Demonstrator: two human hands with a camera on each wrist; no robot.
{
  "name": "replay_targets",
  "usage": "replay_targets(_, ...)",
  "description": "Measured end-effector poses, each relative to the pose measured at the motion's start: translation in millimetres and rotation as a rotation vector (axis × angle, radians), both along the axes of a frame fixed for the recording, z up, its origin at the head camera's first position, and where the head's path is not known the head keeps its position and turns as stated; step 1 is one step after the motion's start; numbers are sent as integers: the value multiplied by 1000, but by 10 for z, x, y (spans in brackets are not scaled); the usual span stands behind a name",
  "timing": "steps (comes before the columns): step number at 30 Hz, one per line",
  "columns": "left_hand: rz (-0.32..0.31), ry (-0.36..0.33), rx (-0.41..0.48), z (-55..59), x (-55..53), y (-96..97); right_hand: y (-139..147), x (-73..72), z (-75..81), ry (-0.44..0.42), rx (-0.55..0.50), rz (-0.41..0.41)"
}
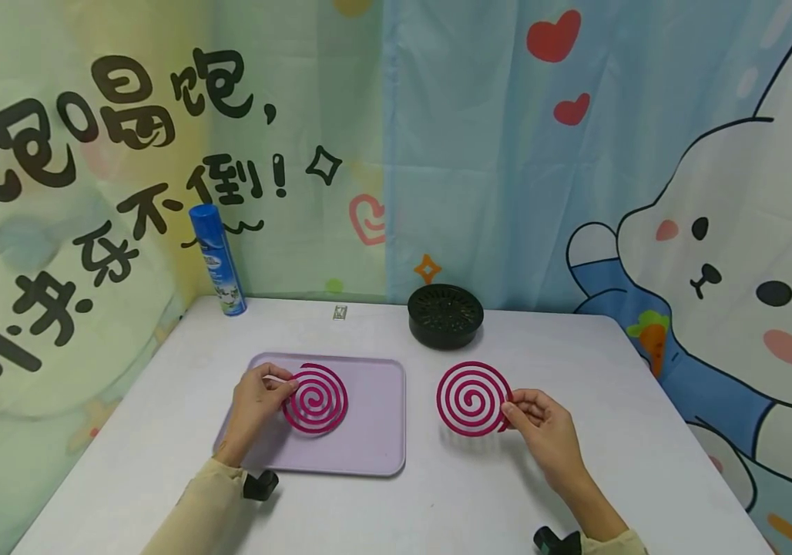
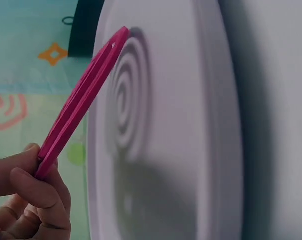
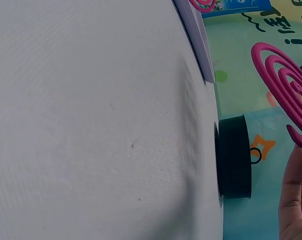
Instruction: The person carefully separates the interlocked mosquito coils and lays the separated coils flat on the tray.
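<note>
Pinched at its left edge by my left hand (image 1: 257, 405), a magenta mosquito coil (image 1: 327, 416) is held over a pale lilac tray (image 1: 375, 432). In the left wrist view this coil (image 2: 83, 102) is tilted edge-on, clear of the tray, and throws a spiral shadow on it. To the right of the tray, my right hand (image 1: 548, 435) pinches a second magenta mosquito coil (image 1: 446, 398) by its right edge, above the white table. The right wrist view shows that coil (image 3: 273, 75) raised, with thumb and fingers at its outer end.
A round black mosquito coil holder (image 1: 446, 331) with a perforated lid stands at the back of the table (image 1: 340, 516). At the back left is a blue spray can (image 1: 219, 266). A small metal piece (image 1: 340, 312) lies near the far edge, before a printed curtain (image 1: 465, 154).
</note>
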State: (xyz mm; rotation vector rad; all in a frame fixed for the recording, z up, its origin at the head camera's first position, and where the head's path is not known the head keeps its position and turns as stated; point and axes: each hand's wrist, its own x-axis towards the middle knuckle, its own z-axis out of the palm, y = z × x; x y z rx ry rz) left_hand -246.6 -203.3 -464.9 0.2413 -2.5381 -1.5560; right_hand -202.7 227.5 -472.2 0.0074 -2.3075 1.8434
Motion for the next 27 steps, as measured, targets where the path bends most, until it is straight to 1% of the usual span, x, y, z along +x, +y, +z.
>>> replay_targets(4,21,-27,-19,-23,-4,-55,-5,2,-8,-10,-3,-2)
replay_targets(8,20,-33,-43,-44,2,-95,-8,5,-17,-14,-1,0)
replay_targets(15,-2,1,-179,-46,-3,-139,-2,-3,-30,-13,-2,-1)
replay_targets(18,-12,-8,-229,-51,-13,-158,-4,-3,-24,-15,-1,-1)
replay_targets(23,-22,-42,-298,-77,-26,-200,-8,3,-26,-22,-6,4)
replay_targets(27,-21,-46,-363,-75,-27,-218,-3,3,-49,-21,-21,11)
